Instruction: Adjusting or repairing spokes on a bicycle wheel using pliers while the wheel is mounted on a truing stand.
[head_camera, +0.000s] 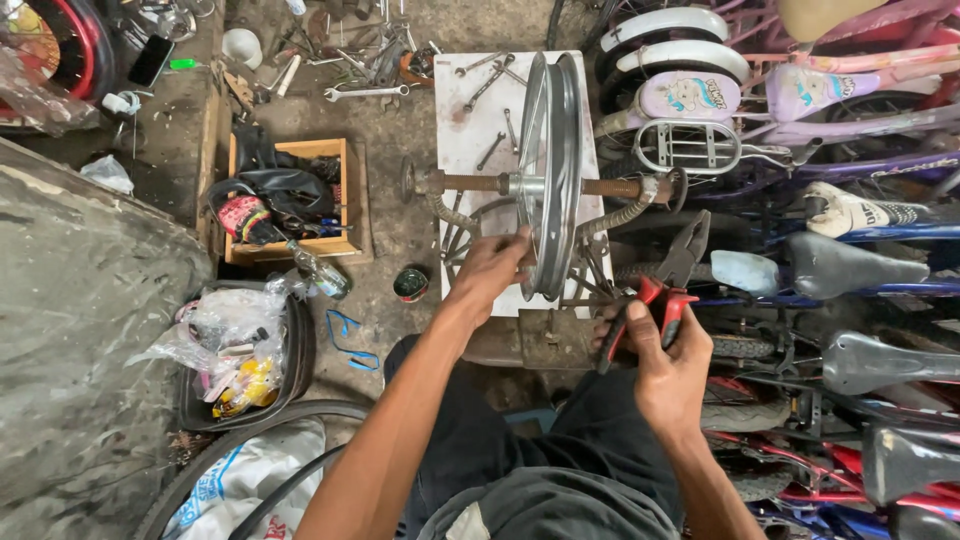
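The wheel rim (548, 170) is standing upright on a threaded axle stand (470, 184). The left hand (492, 268) is gripping the rim's near edge; the right hand (668, 370), right of the rim, is clenching red-handled pliers (668, 280).

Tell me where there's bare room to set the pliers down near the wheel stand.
Bare floor lies between the wooden box and the white board, around the small tin. The board's lower left, by the left hand, is partly free. Crowded: spanners above, bicycles right of the rim, beside the right hand holding pliers.
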